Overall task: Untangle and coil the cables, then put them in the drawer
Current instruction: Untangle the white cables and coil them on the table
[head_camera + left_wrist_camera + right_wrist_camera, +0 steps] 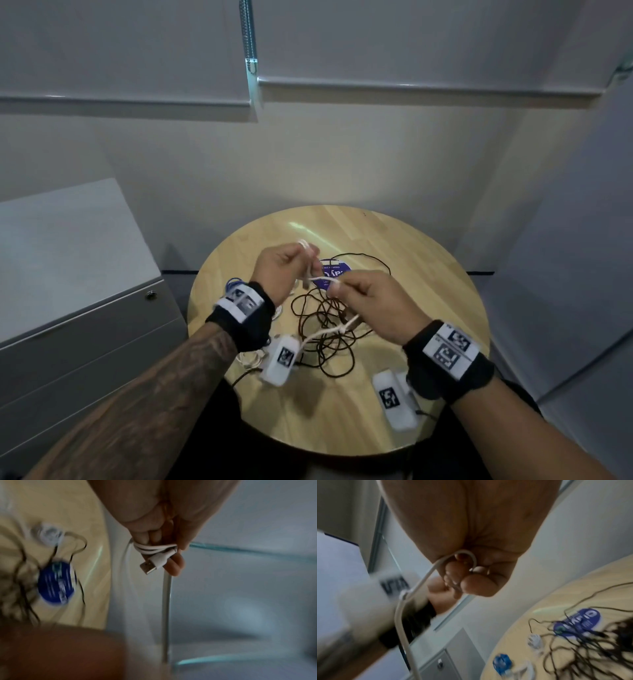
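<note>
Both forearms fill the near edge of my head view, each banded at the wrist with a black strap carrying white printed marker tags. My right hand (371, 301) is curled shut on the thin white charging cable (337, 329), thumb and fingertips pinching a strand that trails down toward the table; the right wrist view shows the same cord hooked round the curled fingers (476, 586). My left hand (279, 269), a little farther out and just beside the right, grips that cable too: in the left wrist view several white turns are wound round its fingers (173, 563), with the white-sleeved metal USB plug (150, 564) sticking out below them. Both hands hang above the round light wooden table (428, 274), not touching it. Under them lies the loose tangle of thin dark brown cable (329, 329), looping out past a round blue printed sticker (334, 275) on the tabletop. A small blue cable coil (233, 283) shows beside my left wrist, partly hidden. Two white marker-tagged blocks (281, 359) (394, 399) appear near the table's close edge. Left of the table stands the grey metal drawer cabinet (85, 329) with a round lock (150, 295), its drawers shut. Beyond, a pale wall and a lowered grey roller blind (411, 44)
</note>
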`<state>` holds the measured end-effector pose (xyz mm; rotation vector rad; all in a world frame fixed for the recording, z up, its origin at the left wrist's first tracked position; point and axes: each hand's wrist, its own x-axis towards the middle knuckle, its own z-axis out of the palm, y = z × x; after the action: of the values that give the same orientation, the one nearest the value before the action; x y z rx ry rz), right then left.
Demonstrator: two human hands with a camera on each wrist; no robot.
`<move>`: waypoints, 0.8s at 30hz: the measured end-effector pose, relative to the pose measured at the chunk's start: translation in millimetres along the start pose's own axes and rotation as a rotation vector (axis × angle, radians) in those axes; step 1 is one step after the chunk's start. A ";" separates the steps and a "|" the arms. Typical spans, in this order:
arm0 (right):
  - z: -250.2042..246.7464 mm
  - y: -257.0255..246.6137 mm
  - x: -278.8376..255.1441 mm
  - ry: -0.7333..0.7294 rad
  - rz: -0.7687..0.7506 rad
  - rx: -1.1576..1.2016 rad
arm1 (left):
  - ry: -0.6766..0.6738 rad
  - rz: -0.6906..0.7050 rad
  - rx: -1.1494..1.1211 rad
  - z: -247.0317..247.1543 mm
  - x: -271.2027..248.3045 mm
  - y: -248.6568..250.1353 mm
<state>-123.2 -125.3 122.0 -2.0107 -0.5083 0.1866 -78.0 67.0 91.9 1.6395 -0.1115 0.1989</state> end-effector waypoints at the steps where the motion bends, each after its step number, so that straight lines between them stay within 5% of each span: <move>1: -7.6 -3.6 2.8 0.038 0.022 0.072 | -0.122 0.028 0.139 3.9 -5.8 -2.4; 3: -20.1 -6.9 6.0 0.073 0.116 0.277 | -0.292 0.012 0.248 12.4 -14.6 0.0; 9: -45.2 -3.3 12.3 0.112 0.347 0.852 | -0.405 -0.162 0.126 20.5 -21.4 26.5; 11: -48.6 5.1 14.0 0.118 0.343 0.811 | -0.436 -0.238 -0.034 20.2 -20.1 30.4; 16: -24.5 16.8 11.0 0.181 0.201 0.257 | -0.597 -0.487 -0.711 14.2 -25.2 44.9; 19: -1.6 19.7 11.2 0.195 0.094 0.101 | -0.388 -0.496 -1.053 18.8 -25.3 46.5; 24: 30.0 28.6 -1.9 -0.061 0.021 -0.074 | 0.061 -0.309 -1.017 8.0 -3.2 34.8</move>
<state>-127.4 -113.3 82.5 -2.0881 -0.5399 0.2461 -87.3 56.1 124.8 0.6204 0.0848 -0.0534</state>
